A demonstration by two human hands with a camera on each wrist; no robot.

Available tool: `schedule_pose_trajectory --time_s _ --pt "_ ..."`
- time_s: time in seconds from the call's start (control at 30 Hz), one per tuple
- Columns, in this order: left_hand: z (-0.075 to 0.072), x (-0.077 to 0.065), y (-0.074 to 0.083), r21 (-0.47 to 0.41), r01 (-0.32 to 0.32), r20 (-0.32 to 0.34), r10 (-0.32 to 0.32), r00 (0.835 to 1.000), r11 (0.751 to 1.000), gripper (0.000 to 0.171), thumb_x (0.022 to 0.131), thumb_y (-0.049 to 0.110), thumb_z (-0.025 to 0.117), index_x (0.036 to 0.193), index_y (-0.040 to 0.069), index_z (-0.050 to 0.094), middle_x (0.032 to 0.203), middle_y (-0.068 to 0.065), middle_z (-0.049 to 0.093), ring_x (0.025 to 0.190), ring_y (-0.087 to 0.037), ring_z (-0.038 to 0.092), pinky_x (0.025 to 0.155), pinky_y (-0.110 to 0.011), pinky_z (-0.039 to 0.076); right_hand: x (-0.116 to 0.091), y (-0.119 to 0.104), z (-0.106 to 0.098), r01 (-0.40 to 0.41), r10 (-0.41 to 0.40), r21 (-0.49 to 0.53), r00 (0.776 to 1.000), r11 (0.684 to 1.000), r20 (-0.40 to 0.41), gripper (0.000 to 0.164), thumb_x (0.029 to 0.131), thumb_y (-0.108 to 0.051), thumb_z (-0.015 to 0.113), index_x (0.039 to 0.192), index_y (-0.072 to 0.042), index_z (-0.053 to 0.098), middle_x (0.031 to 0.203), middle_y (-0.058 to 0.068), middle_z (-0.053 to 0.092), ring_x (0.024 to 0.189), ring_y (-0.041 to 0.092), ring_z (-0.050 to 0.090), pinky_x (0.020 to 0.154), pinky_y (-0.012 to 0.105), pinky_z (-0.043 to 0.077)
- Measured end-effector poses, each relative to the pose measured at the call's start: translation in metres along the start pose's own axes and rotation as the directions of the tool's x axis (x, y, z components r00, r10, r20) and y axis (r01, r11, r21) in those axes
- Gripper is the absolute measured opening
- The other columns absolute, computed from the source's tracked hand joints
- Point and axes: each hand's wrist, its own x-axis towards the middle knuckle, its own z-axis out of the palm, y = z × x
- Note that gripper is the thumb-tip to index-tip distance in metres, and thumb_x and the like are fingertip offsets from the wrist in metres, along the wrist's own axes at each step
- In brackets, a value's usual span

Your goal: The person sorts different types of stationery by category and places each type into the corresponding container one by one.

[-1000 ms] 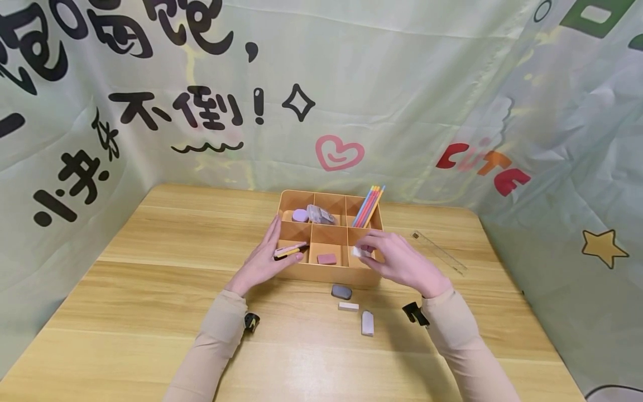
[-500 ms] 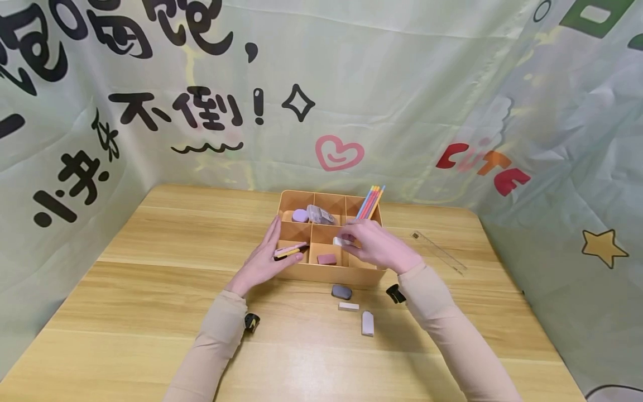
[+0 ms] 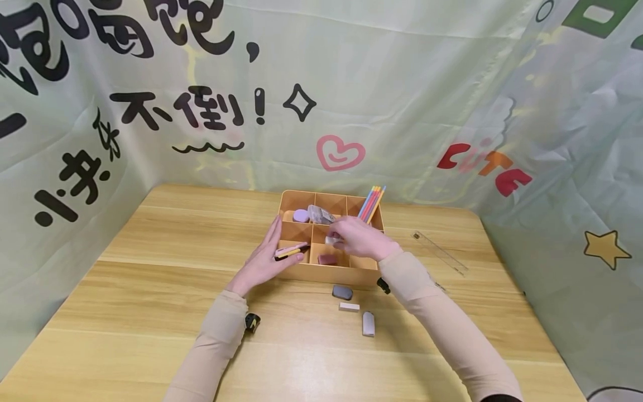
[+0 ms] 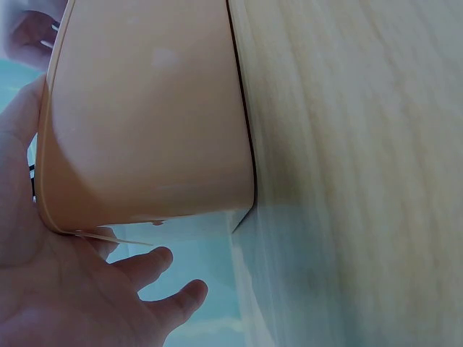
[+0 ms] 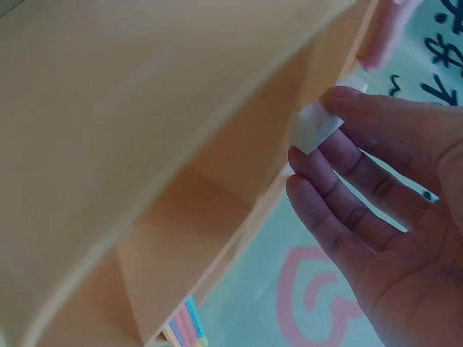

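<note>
An orange-tan divided storage box (image 3: 326,273) stands at the back of the table. My left hand (image 3: 263,258) rests against its left front corner, fingers extended along the side; in the left wrist view the outer fingers stand off the wall. My right hand (image 3: 364,237) pinches a small white block, like an eraser (image 5: 317,126), between thumb and fingertips over the front middle compartment. Below it in that compartment lies a dark pink block (image 3: 327,259). Several pens (image 3: 291,251) lie in the front left compartment, beside my left thumb.
Behind, the box holds a lilac round item (image 3: 301,215), a clear plastic case (image 3: 320,214) and colored pencils (image 3: 372,204). In front lie a grey eraser (image 3: 342,292), a white stick-like block (image 3: 349,307) and a pale eraser (image 3: 368,324). A clear ruler (image 3: 441,254) lies right.
My right hand has moved left with the white block, from the front right compartment to over the front middle one. My left hand has stayed at the box's corner.
</note>
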Motion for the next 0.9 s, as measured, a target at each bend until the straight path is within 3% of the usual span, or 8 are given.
schedule_pose_trajectory --time_s 0.33,0.67,0.9 --pt "0.001 0.000 0.000 -0.003 0.003 -0.006 -0.003 1.000 1.000 0.109 0.091 0.056 0.067 0.161 0.029 -0.012 0.170 0.009 -0.015 0.155 -0.041 0.017 0.123 -0.063 0.021 0.019 0.000 0.012 -0.002 0.011 -0.102 0.995 0.995 0.095 0.006 0.085 -0.005 0.076 0.083 -0.007 0.070 0.082 0.004 0.067 0.071 0.018 0.056 0.069 0.036 0.053" --pt "0.001 0.000 -0.001 0.006 -0.002 -0.007 0.002 1.000 1.000 0.108 0.091 0.057 0.066 0.160 0.033 -0.013 0.170 0.010 -0.015 0.154 -0.042 0.020 0.122 -0.065 0.022 0.031 -0.004 0.024 -0.075 0.095 -0.119 0.982 0.990 0.165 0.010 0.092 -0.011 0.072 0.083 -0.006 0.071 0.077 0.003 0.062 0.070 0.019 0.054 0.068 0.038 0.052" --pt "0.000 0.000 -0.001 0.010 0.003 -0.006 -0.003 1.000 1.000 0.108 0.090 0.059 0.065 0.160 0.032 -0.013 0.170 0.011 -0.015 0.154 -0.040 0.020 0.124 -0.062 0.023 0.034 -0.007 0.032 -0.082 0.105 -0.128 0.978 0.988 0.180 0.008 0.090 -0.007 0.070 0.082 -0.007 0.070 0.078 0.002 0.061 0.071 0.019 0.054 0.067 0.038 0.052"
